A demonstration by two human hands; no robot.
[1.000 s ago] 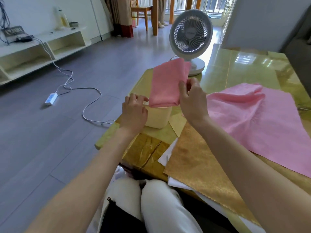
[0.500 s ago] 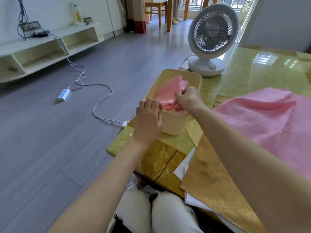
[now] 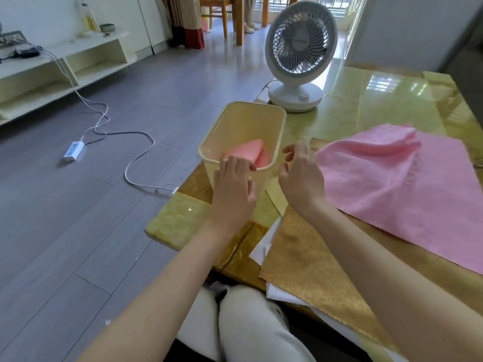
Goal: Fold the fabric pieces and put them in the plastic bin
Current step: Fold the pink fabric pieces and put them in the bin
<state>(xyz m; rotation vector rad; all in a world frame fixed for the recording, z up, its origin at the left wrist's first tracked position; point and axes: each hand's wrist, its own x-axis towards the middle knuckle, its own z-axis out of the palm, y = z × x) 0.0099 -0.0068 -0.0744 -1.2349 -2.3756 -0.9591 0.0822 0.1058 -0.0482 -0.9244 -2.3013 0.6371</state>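
Right hand (image 3: 300, 178) is out of the plastic bin (image 3: 243, 121) since 0.5 s ago, now just beside its right wall, fingers loosely curled, holding nothing. Folded pink piece (image 3: 248, 152) lies inside the bin at the near end (released, no contact with the right hand). Left hand (image 3: 232, 186) holds the bin's near rim, fingers hooked over it, thumb on the outer wall. Larger pink fabric (image 3: 405, 184) lies rumpled on the table (image 3: 366, 105), over a gold cloth (image 3: 308, 265). Fan (image 3: 300, 48) stands behind the bin.

A grey plank floor (image 3: 78, 218) runs past a low white shelf unit (image 3: 78, 56) to a wooden chair (image 3: 222, 11) by a curtain (image 3: 188, 19).
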